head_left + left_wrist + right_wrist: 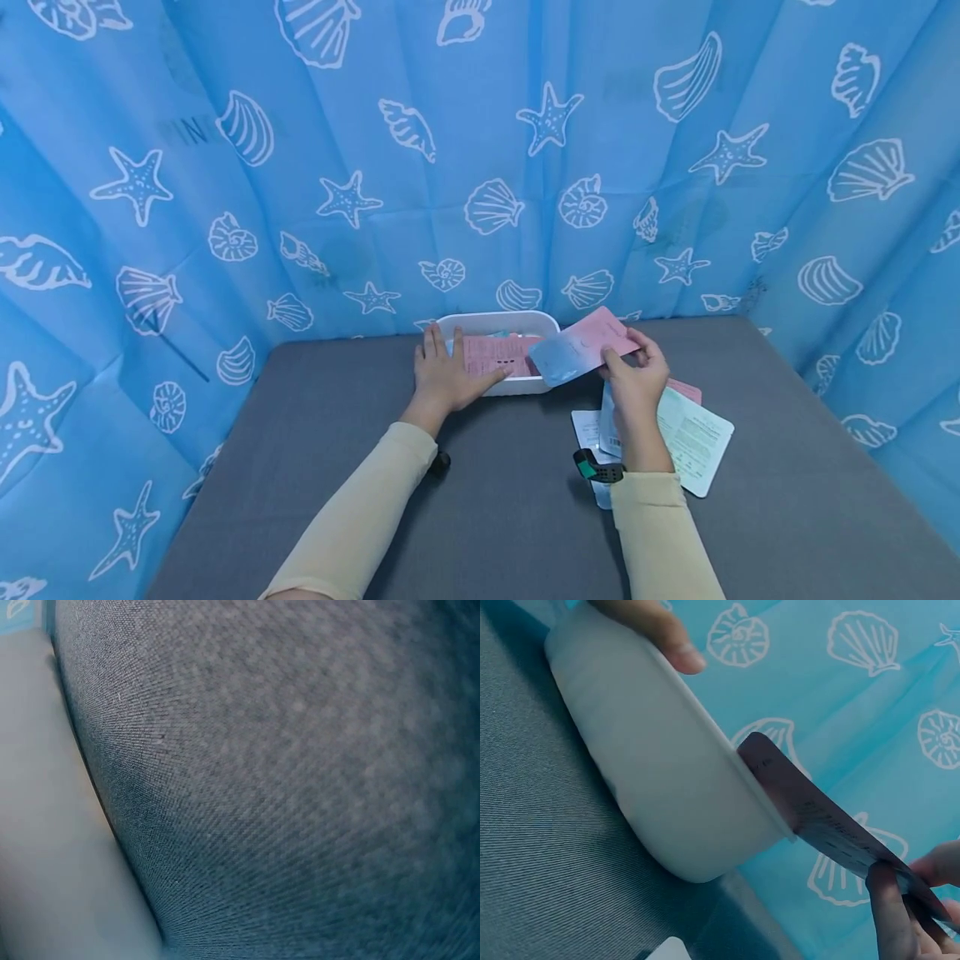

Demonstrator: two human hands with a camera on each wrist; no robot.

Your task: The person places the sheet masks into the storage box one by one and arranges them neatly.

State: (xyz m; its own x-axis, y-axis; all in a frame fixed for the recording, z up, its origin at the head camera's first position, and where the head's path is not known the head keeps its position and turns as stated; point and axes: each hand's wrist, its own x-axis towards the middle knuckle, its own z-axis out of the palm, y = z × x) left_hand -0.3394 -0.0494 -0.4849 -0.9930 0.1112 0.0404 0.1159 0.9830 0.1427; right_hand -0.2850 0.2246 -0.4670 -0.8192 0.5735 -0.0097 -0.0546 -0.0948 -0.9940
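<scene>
Currently we see the pink-and-blue packet point(581, 346) held up at the right end of the white container point(517, 387), pinched at its pink end between the thumb and fingers of the right hand point(637, 375). Its long axis slants from near left to far right: the blue end points left and a little toward us, over the container's right end, and the pink end points right and away. From our views we cannot quite tell whether the blue end touches the rim.

We find the left hand point(444, 379) laid on the container's left end with fingers spread and straight, its thumb reaching right along the near rim; it grasps no packet.

Below the rim we see a pink packet point(491, 354) lying in the container, its printed face up. The container's far side sits close to the far edge of the gray table point(337, 433), where the blue curtain point(450, 208) hangs just behind. Gray cloth stretches left of the container and nearer, between the two forearms.

To the right, we note a pale green packet point(701, 437) and other overlapping packets lying under and beside the right wrist, which wears a black band point(603, 472).
</scene>
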